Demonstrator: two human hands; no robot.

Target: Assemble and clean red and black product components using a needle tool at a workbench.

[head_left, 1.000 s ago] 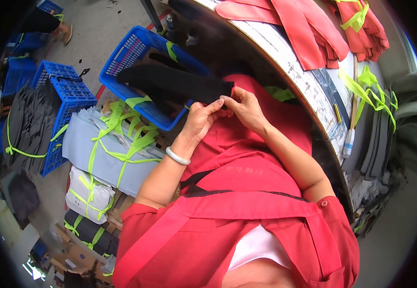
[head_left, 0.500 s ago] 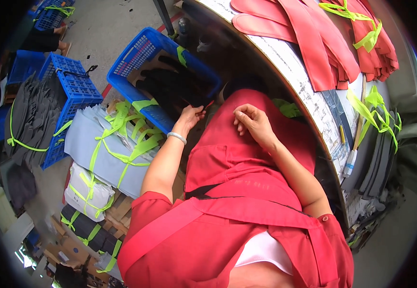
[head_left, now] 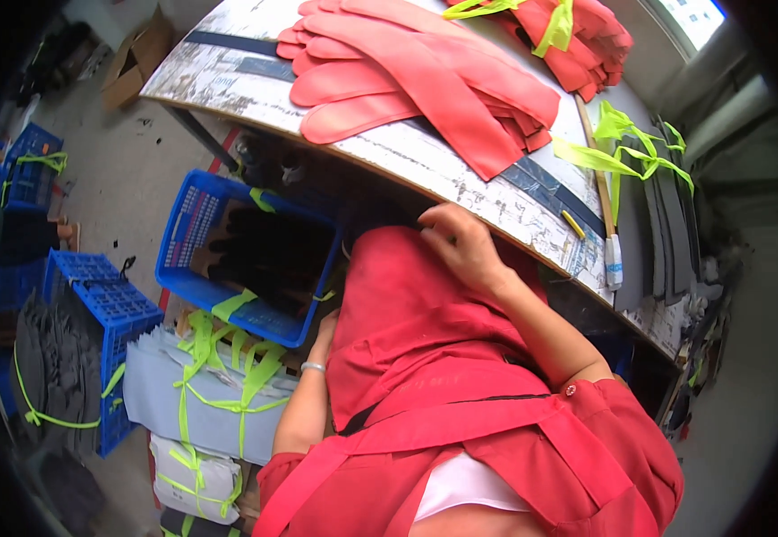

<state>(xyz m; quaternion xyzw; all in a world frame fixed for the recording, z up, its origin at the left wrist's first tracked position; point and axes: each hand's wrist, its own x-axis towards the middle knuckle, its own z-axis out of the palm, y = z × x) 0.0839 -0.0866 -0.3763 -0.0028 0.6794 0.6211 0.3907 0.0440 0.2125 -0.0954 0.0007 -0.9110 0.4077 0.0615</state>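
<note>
My left hand (head_left: 324,333) hangs low between the blue plastic basket (head_left: 273,328) and my red apron (head_left: 407,313). The apron covers its fingers, so what they do is hidden. Dark, long cut pieces (head_left: 268,255) lie inside the basket. My right hand (head_left: 465,242) is raised over my lap by the near edge of the white worktable (head_left: 255,103). Its fingers are loosely bent, thumb and forefinger apart, with nothing visible in them. Above it on the tabletop lies a fanned stack of coral-red strips (head_left: 425,76) with rounded ends.
Another coral bundle (head_left: 577,45) tied with yellow-green ribbon is at the back. Grey pieces (head_left: 662,215) hang over the table's right side beside a yellow pen-like stick (head_left: 573,224). At left are a blue crate (head_left: 125,340), tied pale-blue sheets (head_left: 161,385) and a white bundle (head_left: 196,479).
My view has turned toward the table. My left hand has left the dark pieces in the basket and dropped beside my apron. My right hand is now nearer the table edge.
</note>
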